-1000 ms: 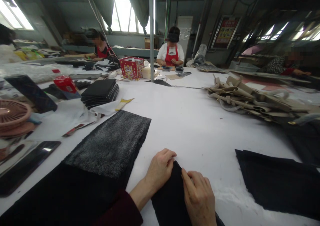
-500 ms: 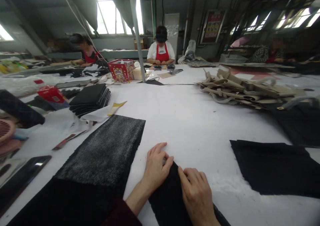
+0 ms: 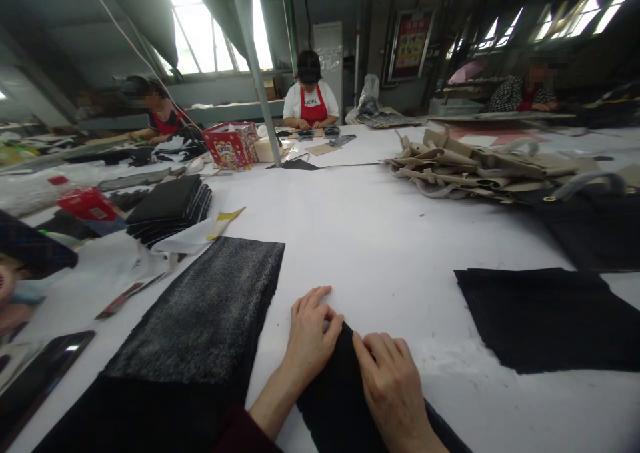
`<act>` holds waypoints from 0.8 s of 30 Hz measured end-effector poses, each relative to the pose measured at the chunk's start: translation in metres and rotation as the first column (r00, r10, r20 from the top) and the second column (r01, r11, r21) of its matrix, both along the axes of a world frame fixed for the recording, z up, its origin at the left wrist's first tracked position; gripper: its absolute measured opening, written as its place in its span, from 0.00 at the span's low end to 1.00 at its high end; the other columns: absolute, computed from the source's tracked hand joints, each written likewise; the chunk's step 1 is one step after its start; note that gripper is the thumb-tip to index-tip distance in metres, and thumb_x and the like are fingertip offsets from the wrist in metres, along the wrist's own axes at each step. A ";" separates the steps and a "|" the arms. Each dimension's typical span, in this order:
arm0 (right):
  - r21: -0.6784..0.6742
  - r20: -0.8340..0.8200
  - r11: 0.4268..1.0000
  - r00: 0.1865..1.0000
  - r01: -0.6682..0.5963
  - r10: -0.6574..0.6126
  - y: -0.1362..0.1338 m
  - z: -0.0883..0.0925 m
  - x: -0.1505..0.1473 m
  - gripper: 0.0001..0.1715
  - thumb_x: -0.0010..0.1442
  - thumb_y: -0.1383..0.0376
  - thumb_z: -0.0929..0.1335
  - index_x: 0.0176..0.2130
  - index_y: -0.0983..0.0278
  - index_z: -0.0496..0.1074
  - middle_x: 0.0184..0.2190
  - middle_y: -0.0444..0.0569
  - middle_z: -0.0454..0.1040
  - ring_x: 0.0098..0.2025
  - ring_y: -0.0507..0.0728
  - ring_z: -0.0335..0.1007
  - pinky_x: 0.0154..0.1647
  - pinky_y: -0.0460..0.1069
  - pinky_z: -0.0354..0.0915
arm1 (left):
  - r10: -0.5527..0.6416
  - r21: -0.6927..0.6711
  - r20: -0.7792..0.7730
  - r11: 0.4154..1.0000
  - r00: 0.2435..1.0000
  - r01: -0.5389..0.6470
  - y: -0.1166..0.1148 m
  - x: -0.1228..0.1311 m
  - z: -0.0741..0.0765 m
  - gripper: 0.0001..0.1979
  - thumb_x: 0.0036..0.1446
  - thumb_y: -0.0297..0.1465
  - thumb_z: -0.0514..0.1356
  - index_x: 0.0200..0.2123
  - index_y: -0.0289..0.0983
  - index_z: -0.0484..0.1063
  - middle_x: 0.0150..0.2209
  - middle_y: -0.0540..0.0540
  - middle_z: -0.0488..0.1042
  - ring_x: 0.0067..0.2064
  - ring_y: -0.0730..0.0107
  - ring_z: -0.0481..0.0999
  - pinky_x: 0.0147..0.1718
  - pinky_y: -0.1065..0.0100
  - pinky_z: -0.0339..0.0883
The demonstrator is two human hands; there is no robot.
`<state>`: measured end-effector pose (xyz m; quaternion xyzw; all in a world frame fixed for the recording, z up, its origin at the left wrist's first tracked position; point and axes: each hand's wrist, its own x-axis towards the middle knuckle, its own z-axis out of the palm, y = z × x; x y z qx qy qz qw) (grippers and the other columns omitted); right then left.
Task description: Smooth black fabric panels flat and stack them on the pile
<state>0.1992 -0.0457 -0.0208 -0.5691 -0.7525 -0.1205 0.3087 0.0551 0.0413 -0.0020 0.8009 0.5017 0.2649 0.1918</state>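
A folded piece of black fabric (image 3: 335, 399) lies on the white table directly before me, its narrow top end between my hands. My left hand (image 3: 311, 333) is at that top end, thumb bent toward the index finger and pinching the cloth's edge. Along the right edge, my right hand (image 3: 393, 379) has its fingers curled and pressed on the fabric. Its fingertips are partly hidden. To the left lies a stack of black cloth pieces (image 3: 195, 313), speckled grey on its upper part. Another black piece (image 3: 550, 319) rests on the right.
Beige fabric pieces (image 3: 480, 166) are heaped at the back right. On the left are folded black cloths (image 3: 167, 203), a red-labelled bottle (image 3: 90, 203) and a phone-like dark slab (image 3: 45, 373). A red box (image 3: 233, 146) stands by a pole (image 3: 257, 73). Several people sit beyond.
My view has shifted slightly, so background things sit a little further left. Both hands stay in nearly the same place on the black fabric.
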 end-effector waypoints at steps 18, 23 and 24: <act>0.003 0.000 1.000 1.000 0.024 -0.024 0.000 -0.002 -0.001 0.16 0.67 0.75 0.59 0.46 0.67 0.72 0.30 0.49 0.67 0.34 0.56 0.60 0.37 0.53 0.54 | -0.034 0.037 -0.032 0.999 0.999 0.036 -0.002 0.001 0.000 0.08 0.61 0.27 0.58 0.28 0.38 0.69 0.60 0.43 0.69 0.62 0.56 0.64 0.59 0.49 0.56; -0.002 -0.011 1.000 1.000 0.012 -0.012 -0.001 -0.001 0.000 0.17 0.67 0.76 0.58 0.46 0.68 0.72 0.31 0.50 0.67 0.34 0.56 0.60 0.37 0.53 0.55 | -0.048 0.051 -0.045 0.997 0.998 0.051 -0.004 0.002 -0.001 0.09 0.62 0.27 0.58 0.28 0.38 0.68 0.60 0.41 0.68 0.62 0.57 0.64 0.61 0.48 0.54; -0.001 -0.013 1.000 1.000 0.009 -0.009 -0.001 -0.001 0.000 0.17 0.67 0.76 0.58 0.46 0.68 0.72 0.31 0.50 0.67 0.34 0.56 0.60 0.37 0.53 0.55 | -0.050 0.056 -0.045 0.997 0.998 0.053 -0.004 0.002 -0.002 0.09 0.62 0.26 0.58 0.28 0.38 0.68 0.59 0.41 0.68 0.61 0.57 0.65 0.61 0.47 0.54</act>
